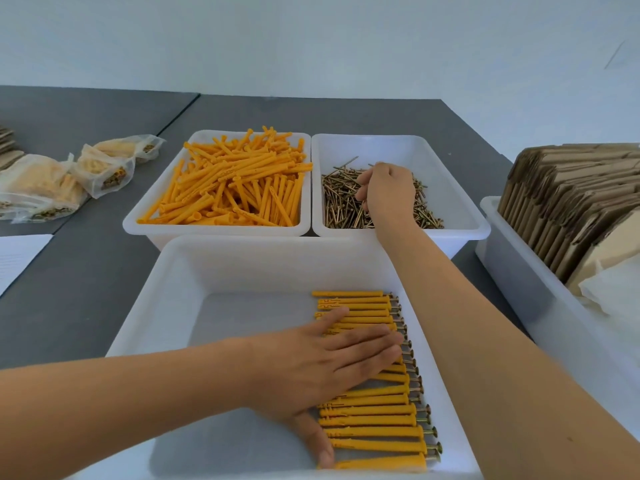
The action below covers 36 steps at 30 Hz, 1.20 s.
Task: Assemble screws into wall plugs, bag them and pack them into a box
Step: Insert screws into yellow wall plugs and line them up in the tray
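Note:
A near white tray [194, 271] holds a neat row of orange wall plugs with screws in them [377, 420]. My left hand [322, 368] lies flat on this row, fingers spread, gripping nothing. Behind it, a white tray [152, 216] is piled with loose orange wall plugs [235, 185]. To its right stands another white tray [460, 202] with a heap of brass screws [343, 206]. My right hand [388, 192] reaches down into the screws with its fingers curled; whether it grips any is hidden.
Filled clear bags of assembled plugs [69, 178] lie at the back left on the grey table [69, 289]. A white sheet of paper [17, 258] sits at the left edge. At the right, a white bin [512, 271] holds flat cardboard boxes [568, 202] standing on edge.

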Each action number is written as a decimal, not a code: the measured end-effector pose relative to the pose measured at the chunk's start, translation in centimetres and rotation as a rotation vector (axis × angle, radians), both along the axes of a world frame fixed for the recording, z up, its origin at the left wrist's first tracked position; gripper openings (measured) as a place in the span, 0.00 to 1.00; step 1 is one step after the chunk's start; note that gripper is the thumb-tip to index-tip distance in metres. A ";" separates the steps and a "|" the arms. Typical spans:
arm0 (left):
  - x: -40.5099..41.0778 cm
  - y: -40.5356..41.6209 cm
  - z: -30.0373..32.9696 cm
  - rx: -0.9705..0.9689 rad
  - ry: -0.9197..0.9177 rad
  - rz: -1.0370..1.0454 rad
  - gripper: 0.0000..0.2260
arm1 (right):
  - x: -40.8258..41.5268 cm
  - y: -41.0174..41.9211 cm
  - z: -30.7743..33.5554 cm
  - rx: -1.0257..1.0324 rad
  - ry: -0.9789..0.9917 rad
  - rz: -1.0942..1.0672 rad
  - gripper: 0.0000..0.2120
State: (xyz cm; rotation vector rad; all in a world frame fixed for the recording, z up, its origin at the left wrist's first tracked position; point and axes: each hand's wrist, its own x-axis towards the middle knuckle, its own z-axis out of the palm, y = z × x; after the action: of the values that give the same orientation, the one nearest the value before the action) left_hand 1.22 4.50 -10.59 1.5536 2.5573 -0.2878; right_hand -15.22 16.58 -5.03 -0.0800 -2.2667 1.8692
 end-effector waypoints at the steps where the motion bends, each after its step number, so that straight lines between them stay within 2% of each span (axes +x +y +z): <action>1: -0.1 0.2 0.2 -0.008 -0.004 -0.005 0.55 | 0.0 0.0 0.0 0.000 0.002 -0.002 0.20; 5: 0.2 -0.2 0.9 -0.014 -0.046 0.065 0.56 | -0.1 0.1 -0.2 0.001 0.011 -0.011 0.19; 7: 0.8 -1.2 1.1 0.037 -0.118 0.246 0.55 | -0.2 0.0 -0.3 0.007 0.018 -0.020 0.20; 9: 1.7 -2.1 1.1 0.093 -0.254 0.519 0.50 | -0.2 0.0 -0.3 0.019 0.030 -0.024 0.20; 12: 3.3 -1.9 1.2 0.064 -0.436 0.764 0.47 | -0.3 0.0 -0.4 0.027 0.031 -0.017 0.20; 18: 2.7 1.5 2.7 0.192 -0.751 0.920 0.44 | 0.0 0.0 -0.3 0.049 0.042 -0.035 0.20; 20: 2.4 2.2 3.2 0.219 -0.780 0.985 0.44 | 0.1 0.0 -0.2 0.057 0.037 -0.031 0.20; 23: 1.6 2.5 4.4 0.216 -0.731 1.093 0.43 | -0.4 0.2 -0.6 0.147 0.010 -0.011 0.17; 25: 0.5 2.1 6.2 0.251 -0.601 1.088 0.40 | -0.8 0.3 -1.1 0.324 -0.002 0.038 0.15; 27: -0.9 1.3 8.8 0.391 -0.371 1.042 0.29 | -0.9 0.0 -1.2 0.593 -0.032 0.158 0.12; 29: -2.7 -0.1 10.6 0.551 -0.062 1.031 0.18 | -0.6 -0.5 -0.9 0.864 -0.111 0.323 0.12; 31: -4.7 -1.6 11.1 0.594 0.222 1.077 0.15 | -0.5 -0.8 -0.5 0.997 -0.173 0.456 0.13; 32: -5.7 -2.4 10.7 0.533 0.321 1.115 0.14 | -0.4 -0.9 -0.3 1.012 -0.194 0.489 0.13; 34: -7.4 -3.6 9.2 0.318 0.328 1.223 0.15 | -0.4 -0.8 -0.4 0.995 -0.209 0.507 0.13; 36: -8.6 -4.0 7.4 0.247 0.145 1.279 0.18 | -0.4 -0.8 -0.5 0.985 -0.198 0.498 0.09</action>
State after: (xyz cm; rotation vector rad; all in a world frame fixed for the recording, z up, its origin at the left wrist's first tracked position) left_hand -7.39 0.46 -3.17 -0.2986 3.1380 0.0866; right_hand -15.66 15.78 -5.52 0.4990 -3.2828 0.6787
